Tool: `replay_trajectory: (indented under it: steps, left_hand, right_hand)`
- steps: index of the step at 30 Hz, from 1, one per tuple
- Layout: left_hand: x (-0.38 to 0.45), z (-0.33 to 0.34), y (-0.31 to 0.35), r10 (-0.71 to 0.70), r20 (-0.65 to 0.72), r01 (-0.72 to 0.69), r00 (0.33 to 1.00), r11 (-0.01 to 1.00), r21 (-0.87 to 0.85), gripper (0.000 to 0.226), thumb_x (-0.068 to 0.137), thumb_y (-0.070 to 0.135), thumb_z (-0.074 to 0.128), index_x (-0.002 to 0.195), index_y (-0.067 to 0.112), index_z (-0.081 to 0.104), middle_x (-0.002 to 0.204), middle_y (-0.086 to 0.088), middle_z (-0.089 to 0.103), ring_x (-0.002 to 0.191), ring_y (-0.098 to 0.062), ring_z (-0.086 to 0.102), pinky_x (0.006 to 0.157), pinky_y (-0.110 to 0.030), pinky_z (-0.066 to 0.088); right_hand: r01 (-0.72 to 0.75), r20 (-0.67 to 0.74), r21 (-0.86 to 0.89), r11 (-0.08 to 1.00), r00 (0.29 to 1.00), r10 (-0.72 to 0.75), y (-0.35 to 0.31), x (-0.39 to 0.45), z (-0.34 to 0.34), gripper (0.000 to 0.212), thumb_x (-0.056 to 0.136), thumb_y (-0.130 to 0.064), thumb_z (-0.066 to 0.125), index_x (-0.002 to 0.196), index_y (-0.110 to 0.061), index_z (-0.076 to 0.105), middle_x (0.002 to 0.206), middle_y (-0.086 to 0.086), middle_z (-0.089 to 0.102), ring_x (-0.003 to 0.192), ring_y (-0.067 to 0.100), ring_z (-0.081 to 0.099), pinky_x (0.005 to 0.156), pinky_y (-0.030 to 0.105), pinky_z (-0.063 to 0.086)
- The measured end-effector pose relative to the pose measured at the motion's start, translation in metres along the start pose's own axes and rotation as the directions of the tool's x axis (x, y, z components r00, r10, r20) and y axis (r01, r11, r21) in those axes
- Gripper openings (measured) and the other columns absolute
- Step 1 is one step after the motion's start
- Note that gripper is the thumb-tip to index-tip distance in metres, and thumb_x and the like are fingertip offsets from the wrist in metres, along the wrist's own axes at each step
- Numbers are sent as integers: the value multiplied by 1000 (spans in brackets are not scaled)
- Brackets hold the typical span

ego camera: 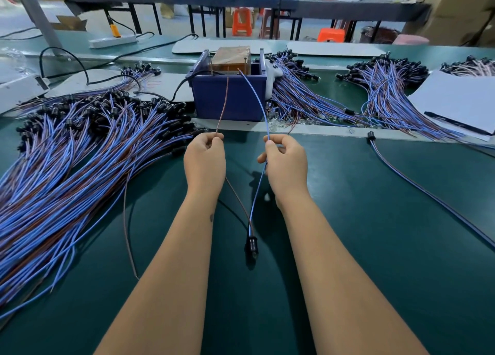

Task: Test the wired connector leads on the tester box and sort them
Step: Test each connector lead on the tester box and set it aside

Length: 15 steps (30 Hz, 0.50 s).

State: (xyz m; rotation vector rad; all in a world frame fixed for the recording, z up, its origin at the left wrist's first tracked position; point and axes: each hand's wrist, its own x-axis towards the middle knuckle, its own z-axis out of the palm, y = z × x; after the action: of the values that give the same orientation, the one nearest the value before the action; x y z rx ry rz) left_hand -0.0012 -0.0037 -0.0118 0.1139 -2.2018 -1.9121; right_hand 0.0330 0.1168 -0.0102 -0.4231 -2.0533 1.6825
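holding one lead up to the tester box [230, 97]: our left hand [205, 157] pinches the brown wire [222, 105], our right hand [285, 160] pinches the blue wire [257, 100], fingers curled tight on both. both wire tips reach up to the top of the box, at the taped brown block [232, 57] sitting in it; can't tell whether they actually touch contacts. the two wires run back down between our forearms and join at the black connector [251, 245], which hangs just above the green bench [375, 247]. tester box sits at the far middle of the bench, black cable plugged in on its left. big pile of leads [80, 153] on the left, two more piles [302, 100] right of the box. one single lead [401, 172] lies alone near right. one loose brown wire [126, 220] lies near left, beside the big pile. white sheets [460, 100] far right.
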Motion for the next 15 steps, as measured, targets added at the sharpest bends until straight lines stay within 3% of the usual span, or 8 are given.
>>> replay_trajectory:
  steps: [3, 7, 15]
  left_hand:
    - [1, -1, 0, -23, -15, 23, 1000, 1000, -15, 25, 93, 13, 43, 91, 27, 64, 42, 16, 45, 36, -2, 31, 35, -15, 27]
    - [2, -2, 0, -38, -31, 38, 999, 999, -11, 24, 92, 12, 43, 92, 25, 64, 50, 14, 48, 37, -2, 32, 37, -16, 28]
    - [3, -1, -1, -33, -40, 31, 999, 999, -35, 21, 93, 13, 44, 88, 27, 60, 56, 11, 51, 40, -2, 37, 40, -16, 33]
  right_hand:
    - [-7, -13, 13, 1000, 1000, 8, 0, 1, 0, 14, 97, -18, 49, 92, -25, 60, 59, -7, 61, 57, 3, 52, 59, 25, 42]
    - [-22, -4, 17, 1000, 1000, 22, 0, 1, 0, 13, 98, -18, 49, 96, -21, 61, 60, -5, 62, 64, 10, 56, 72, 41, 52]
    - [-31, -9, 43, 999, 999, 31, 1, 2, 1, 14, 97, -18, 49, 90, -26, 59, 58, -7, 62, 60, 12, 53, 70, 41, 53]
